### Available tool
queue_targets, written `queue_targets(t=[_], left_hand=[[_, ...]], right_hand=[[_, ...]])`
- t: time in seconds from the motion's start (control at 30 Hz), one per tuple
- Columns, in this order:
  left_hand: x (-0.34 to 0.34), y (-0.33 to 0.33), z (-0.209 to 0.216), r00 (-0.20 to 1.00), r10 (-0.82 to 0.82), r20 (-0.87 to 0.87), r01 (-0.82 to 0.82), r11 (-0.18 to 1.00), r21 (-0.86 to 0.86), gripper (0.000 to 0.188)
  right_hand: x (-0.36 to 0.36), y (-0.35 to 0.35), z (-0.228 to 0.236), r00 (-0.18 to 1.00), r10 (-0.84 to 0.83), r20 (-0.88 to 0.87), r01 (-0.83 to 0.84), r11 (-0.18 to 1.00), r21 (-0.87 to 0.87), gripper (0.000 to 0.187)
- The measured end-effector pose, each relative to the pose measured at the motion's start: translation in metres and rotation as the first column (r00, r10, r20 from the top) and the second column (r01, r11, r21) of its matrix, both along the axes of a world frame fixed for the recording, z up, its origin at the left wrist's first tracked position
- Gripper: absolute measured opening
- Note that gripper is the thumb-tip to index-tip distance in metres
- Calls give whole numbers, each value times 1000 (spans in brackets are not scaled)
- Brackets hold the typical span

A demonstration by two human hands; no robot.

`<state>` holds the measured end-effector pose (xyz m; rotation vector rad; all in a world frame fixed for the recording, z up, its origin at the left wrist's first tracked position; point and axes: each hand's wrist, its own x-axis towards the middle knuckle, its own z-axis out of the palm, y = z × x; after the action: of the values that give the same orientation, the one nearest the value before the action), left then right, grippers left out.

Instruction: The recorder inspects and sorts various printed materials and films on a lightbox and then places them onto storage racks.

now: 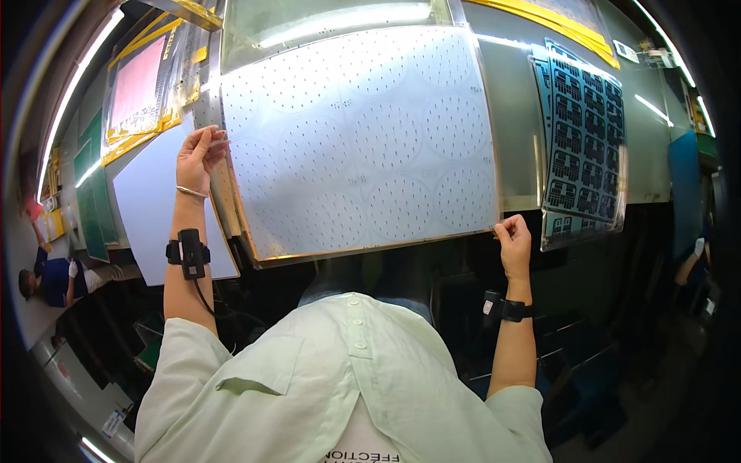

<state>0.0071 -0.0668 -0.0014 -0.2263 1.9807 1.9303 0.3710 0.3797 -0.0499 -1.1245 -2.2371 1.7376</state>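
Large pale sheet (359, 139), translucent, printed with faint circles and rows of small dark marks, lies flat across the middle of a grey metal counter (513, 131), covering most of its central span. Sheet's near edge runs along the counter's near edge, over a shiny metal frame (255, 251) that shows along the sheet's left and lower sides. Left hand (199, 158) pinches the sheet's left edge, thumb and fingers closed on it, about midway up that side. Right hand (513, 239) pinches the sheet's near right corner, fingertips closed on the edge right at the counter's near edge. Both wrists carry black bands with small devices; left one has a cable running down the forearm, plus a thin bracelet. Right of the sheet, toward the counter's right edge, a dark blue panel (583, 139) with a grid of black patterns sits in a clear sleeve, its lower end hanging past the near edge. Left of the sheet, a plain white sheet (150, 208) juts out past the counter's left side. Beyond that, at the far left corner, a pink sheet (139, 85) with yellow border. Pale green shirt fills the lower view. Another person in blue stands far off at the left rim.
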Motion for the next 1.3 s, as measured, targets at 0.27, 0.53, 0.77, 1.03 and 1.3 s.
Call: queue_targets(t=[0.27,0.53,0.77,1.03,1.3], left_hand=[[-16,-8,5,994,-51,93,56,997,-53,19],[-73,22,-62,996,87,-16,-83,857,-508,20],[-65,34,-27,967,-254,-31,82,424,-902,54],[-80,60,-5,880,-379,287,333,63,-941,65],[-69,65,-14,871,-490,-34,-56,-31,-998,41]], right_hand=[[-10,-7,1,999,-9,-48,16,989,148,14],[6,-3,-10,999,48,-8,-46,981,190,14],[10,-2,-16,998,58,40,-65,979,193,15],[6,2,-14,994,57,88,-74,975,212,17],[-49,-21,55,888,176,424,-458,415,786,40]])
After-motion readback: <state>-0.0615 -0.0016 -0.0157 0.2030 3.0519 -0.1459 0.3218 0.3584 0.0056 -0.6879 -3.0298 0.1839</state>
